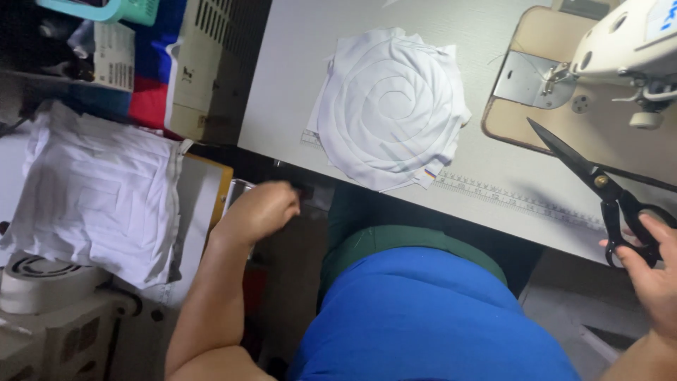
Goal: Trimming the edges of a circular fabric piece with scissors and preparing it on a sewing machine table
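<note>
My right hand [652, 271] grips the handles of large black scissors [599, 182] at the right table edge; the closed blades point up-left toward the sewing machine. My left hand [264, 208] is lowered below the table's front left edge, fingers curled near a dark part under the tabletop; whether it holds anything is unclear. A round stack of white fabric pieces [391, 106] with spiral stitching lies on the white table [296, 85], apart from both hands.
A white sewing machine [627, 49] stands on its tan base at the far right. A ruler strip [515, 201] runs along the table's front edge. Folded white cloth [99, 194] rests on a stand at the left, above a white fan-like unit [42, 282].
</note>
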